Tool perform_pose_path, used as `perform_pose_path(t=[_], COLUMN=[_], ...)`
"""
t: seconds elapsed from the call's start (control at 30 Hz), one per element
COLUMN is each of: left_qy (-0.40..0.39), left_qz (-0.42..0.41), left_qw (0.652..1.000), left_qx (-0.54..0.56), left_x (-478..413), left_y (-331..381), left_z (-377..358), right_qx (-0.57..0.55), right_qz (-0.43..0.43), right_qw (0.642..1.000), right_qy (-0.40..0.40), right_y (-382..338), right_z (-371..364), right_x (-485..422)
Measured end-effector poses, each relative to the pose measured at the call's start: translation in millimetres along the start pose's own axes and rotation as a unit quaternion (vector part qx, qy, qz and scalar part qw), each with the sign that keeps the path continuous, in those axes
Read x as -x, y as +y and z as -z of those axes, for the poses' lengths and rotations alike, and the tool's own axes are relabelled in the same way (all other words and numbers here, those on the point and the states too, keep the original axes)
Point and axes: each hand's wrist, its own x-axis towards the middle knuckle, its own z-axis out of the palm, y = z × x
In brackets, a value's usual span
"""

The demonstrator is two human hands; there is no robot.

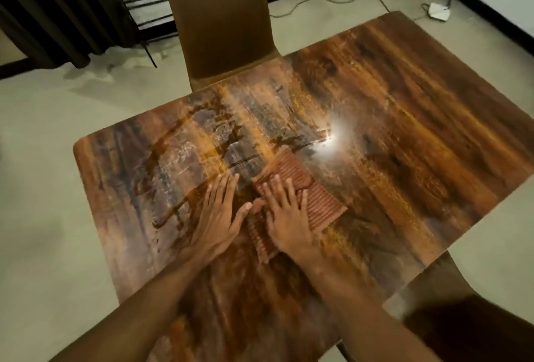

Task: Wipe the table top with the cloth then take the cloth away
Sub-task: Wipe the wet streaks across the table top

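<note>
The cloth (pixel 291 197), a ribbed reddish-brown piece, lies flat on the table top (pixel 404 136) a little toward the near side of its middle, one corner reaching toward a bright glare spot on the glossy wood. The right hand (pixel 284 214) rests palm-down on the cloth with fingers spread wide, pressing rather than gripping, and the cloth shows beyond the fingertips and on both sides of the wrist. The left hand (pixel 216 214) lies flat on the bare wood just beside the cloth's left edge, fingers extended and close together (its thumb tip nearly meets the right thumb), holding nothing. Wet-looking streaks and smears mark the surface to the left of and beyond the hands. A brown chair (pixel 219 18) stands at the far edge of the table, and a cable (pixel 332 0) trails across the pale floor behind it.
</note>
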Motion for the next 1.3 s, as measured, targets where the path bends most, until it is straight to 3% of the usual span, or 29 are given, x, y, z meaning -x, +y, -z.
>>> perform_pose_path(t=[0.07, 0.1, 0.17, 0.23, 0.3, 0.37, 0.43, 0.5, 0.57, 0.63, 0.7, 0.77, 0.83, 0.9, 0.97, 1.07, 1.13, 1.2, 1.3], left_qy=[-0.018, -0.025, -0.031, -0.035, -0.036, -0.052, -0.065, -0.069, -0.075, -0.088, -0.087, -0.09, -0.089, -0.093, -0.091, -0.082, -0.072, -0.069, -0.065], left_qz=[-0.029, -0.042, -0.056, -0.064, -0.07, -0.077, -0.084, -0.095, -0.108, -0.123, -0.13, -0.144, -0.147, -0.154, -0.152, -0.149, -0.14, -0.131, -0.124], left_qw=[0.999, 0.999, 0.997, 0.996, 0.996, 0.994, 0.993, 0.992, 0.99, 0.988, 0.987, 0.985, 0.985, 0.984, 0.984, 0.986, 0.987, 0.989, 0.99], left_qx=[0.002, 0.014, 0.037, 0.05, 0.052, 0.051, 0.047, 0.048, 0.048, 0.035, 0.026, 0.022, 0.018, 0.006, 0.005, 0.005, -0.001, -0.003, -0.019], left_x=[5.7, 11.3, 19.5, 32.6, 47.6, 61.5, 72.8, 78.7, 81.6, 86.8, 92.2, 100.4, 107.5, 113.5, 118.8, 130.8, 143.1, 153.1, 166.6], left_y=[-12.2, -18.6, -29.2, -41.2, -51.1, -53.4, -50.1, -42.2, -29.6, -17.8, -9.3, 2.1, 7.5, 19.9, 33.1, 54.7, 63.9, 70.0, 72.2], left_z=[5.4, 8.1, 14.6, 22.3, 29.7, 32.6, 31.4, 27.8, 24.3, 20.1, 17.4, 11.5, 4.6, -6.7, -16.8, -27.0, -30.3, -32.3, -33.0], right_qx=[0.008, 0.005, -0.025, -0.061, -0.07, -0.028, -0.013, -0.011, -0.027, -0.058, -0.057, -0.04, -0.029, -0.04, -0.045, -0.047, -0.039, -0.04, -0.025], right_qz=[0.059, 0.041, -0.079, -0.245, -0.301, -0.224, -0.087, -0.034, -0.086, -0.2, -0.253, -0.199, -0.057, 0.019, -0.022, -0.16, -0.181, -0.151, 0.009], right_qw=[0.998, 0.999, 0.996, 0.967, 0.95, 0.974, 0.996, 0.999, 0.996, 0.978, 0.966, 0.979, 0.998, 0.999, 0.999, 0.986, 0.983, 0.988, 0.999], right_qy=[-0.004, 0.004, 0.02, 0.031, 0.042, 0.029, -0.01, -0.019, -0.007, -0.003, 0.003, 0.0, -0.024, -0.019, -0.006, -0.009, -0.012, -0.005, -0.023], right_y=[-31.7, -21.8, 20.7, 47.5, 24.9, -40.3, -102.8, -103.0, -54.4, -7.3, 4.4, -27.3, -73.8, -63.9, -8.6, 80.9, 96.5, 63.2, 5.4], right_z=[-19.6, -18.6, -4.3, 14.7, 13.5, -12.5, -44.3, -49.8, -31.5, -5.6, 1.1, -13.4, -40.8, -46.6, -28.0, 7.5, 10.6, -4.9, -34.6], right_x=[42.7, 50.8, 51.5, 56.6, 68.6, 97.9, 143.6, 162.3, 148.4, 131.6, 126.0, 145.1, 182.8, 206.5, 197.1, 175.9, 173.7, 189.5, 239.2])
